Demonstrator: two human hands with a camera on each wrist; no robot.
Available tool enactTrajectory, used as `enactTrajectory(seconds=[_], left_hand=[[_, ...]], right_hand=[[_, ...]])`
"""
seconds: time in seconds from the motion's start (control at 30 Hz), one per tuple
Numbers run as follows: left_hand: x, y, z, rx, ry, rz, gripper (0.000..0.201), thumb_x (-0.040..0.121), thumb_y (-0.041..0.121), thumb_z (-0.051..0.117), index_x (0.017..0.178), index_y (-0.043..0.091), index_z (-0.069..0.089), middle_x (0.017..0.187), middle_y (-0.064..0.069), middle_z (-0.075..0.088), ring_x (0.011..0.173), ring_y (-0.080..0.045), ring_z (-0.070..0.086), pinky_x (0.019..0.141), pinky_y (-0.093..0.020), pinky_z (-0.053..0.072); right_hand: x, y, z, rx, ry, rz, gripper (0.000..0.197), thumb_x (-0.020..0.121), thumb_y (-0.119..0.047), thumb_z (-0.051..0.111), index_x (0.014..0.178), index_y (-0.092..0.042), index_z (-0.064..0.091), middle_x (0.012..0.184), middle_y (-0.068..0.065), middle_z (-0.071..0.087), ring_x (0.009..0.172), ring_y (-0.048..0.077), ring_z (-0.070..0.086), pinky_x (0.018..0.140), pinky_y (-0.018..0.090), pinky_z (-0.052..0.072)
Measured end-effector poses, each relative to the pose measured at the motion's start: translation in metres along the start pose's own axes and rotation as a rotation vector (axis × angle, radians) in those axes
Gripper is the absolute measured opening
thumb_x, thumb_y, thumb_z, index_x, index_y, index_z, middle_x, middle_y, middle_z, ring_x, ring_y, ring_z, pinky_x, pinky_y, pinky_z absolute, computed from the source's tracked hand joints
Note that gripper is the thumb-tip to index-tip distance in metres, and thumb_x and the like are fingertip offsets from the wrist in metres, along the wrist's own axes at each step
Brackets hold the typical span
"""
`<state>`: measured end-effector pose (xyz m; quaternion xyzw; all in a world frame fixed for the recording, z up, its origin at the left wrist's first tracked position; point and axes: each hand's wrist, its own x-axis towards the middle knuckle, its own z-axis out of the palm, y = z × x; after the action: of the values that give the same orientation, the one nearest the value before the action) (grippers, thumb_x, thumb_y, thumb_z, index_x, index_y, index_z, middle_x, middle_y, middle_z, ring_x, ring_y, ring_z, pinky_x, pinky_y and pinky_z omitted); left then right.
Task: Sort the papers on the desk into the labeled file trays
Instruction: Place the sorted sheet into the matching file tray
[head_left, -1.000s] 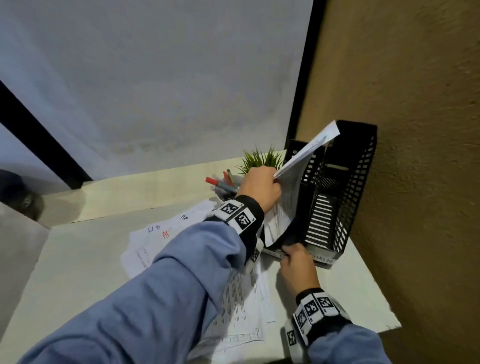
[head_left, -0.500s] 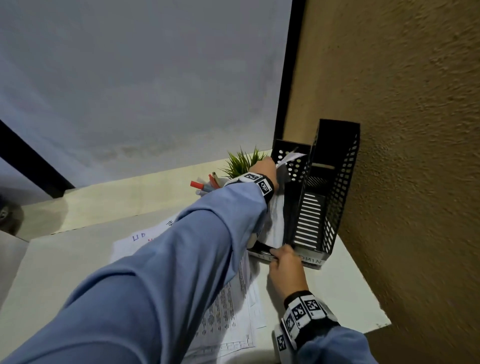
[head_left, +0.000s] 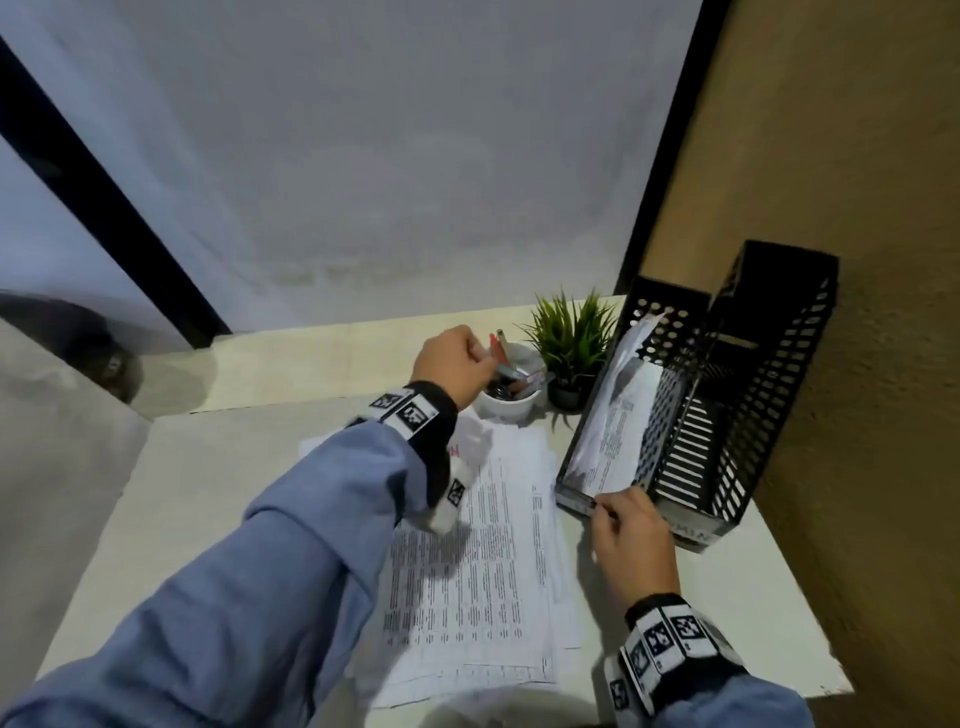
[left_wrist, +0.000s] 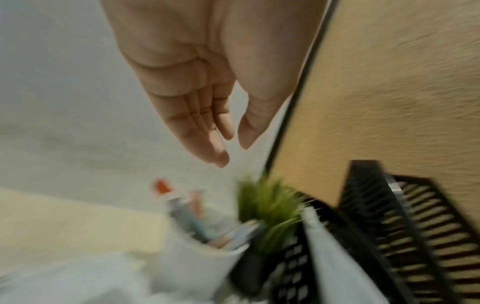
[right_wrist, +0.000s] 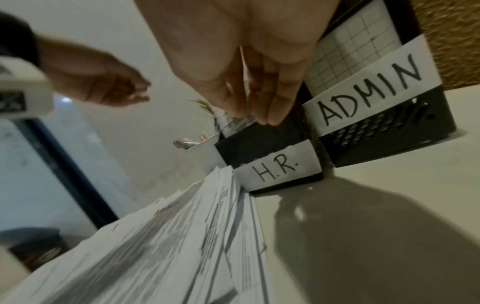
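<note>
Left hand (head_left: 453, 364): I see it raised over the white pen cup (head_left: 511, 395), holding nothing; in the wrist view the fingers (left_wrist: 205, 131) are straight and close together, thumb a little apart.
Right hand (head_left: 631, 540): fingertips (right_wrist: 270, 115) pressed together on the near top edge of the H.R. tray (right_wrist: 262, 148); no curl round it.
Filed paper (head_left: 615, 426): standing tilted inside the H.R. tray, its top corner above the rim.
ADMIN tray (head_left: 769, 395): touching the H.R. tray on its right, against the brown wall; a gridded sheet (right_wrist: 350, 51) inside.
Paper stack (head_left: 483, 561): flat on the desk (head_left: 208, 478), left of the trays, near me.
Plant (head_left: 571, 338): far side, between cup and trays.
</note>
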<state>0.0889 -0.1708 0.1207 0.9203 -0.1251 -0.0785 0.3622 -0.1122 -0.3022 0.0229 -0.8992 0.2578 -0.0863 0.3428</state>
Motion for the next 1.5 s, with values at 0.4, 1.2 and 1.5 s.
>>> enactTrajectory(seconds=[0.4, 1.2, 1.5], left_hand=[[-0.121, -0.192, 0.031, 0.13, -0.033, -0.614, 0.06, 0.083, 0.04, 0.063, 0.127, 0.004, 0.043, 0.128, -0.013, 0.048, 0.115, -0.031, 0.052, 0.092, -0.034, 0.043], [-0.135, -0.198, 0.031, -0.582, 0.144, -0.528, 0.029, 0.064, -0.003, 0.077, 0.064, 0.019, 0.058, 0.059, 0.001, 0.054, 0.061, -0.019, 0.05, 0.066, -0.033, 0.049], [-0.129, -0.213, 0.011, -0.716, 0.212, -0.616, 0.015, 0.087, -0.001, 0.056, 0.082, 0.01, 0.064, 0.086, -0.01, 0.063, 0.081, -0.025, 0.057, 0.077, -0.033, 0.046]], right_hand=[[0.002, -0.029, 0.088, 0.199, -0.26, 0.396, 0.037, 0.078, -0.018, 0.065, 0.11, -0.001, 0.06, 0.098, 0.012, 0.06, 0.093, 0.03, 0.06, 0.086, 0.034, 0.05], [0.021, -0.04, 0.08, 0.566, -0.181, 0.379, 0.026, 0.083, 0.006, 0.061, 0.109, 0.007, 0.062, 0.101, 0.014, 0.065, 0.089, 0.021, 0.058, 0.077, 0.026, 0.049], [0.021, -0.023, 0.077, 0.823, -0.053, 0.521, 0.034, 0.074, 0.022, 0.048, 0.053, -0.003, 0.055, 0.044, -0.001, 0.054, 0.04, 0.01, 0.051, 0.034, 0.011, 0.037]])
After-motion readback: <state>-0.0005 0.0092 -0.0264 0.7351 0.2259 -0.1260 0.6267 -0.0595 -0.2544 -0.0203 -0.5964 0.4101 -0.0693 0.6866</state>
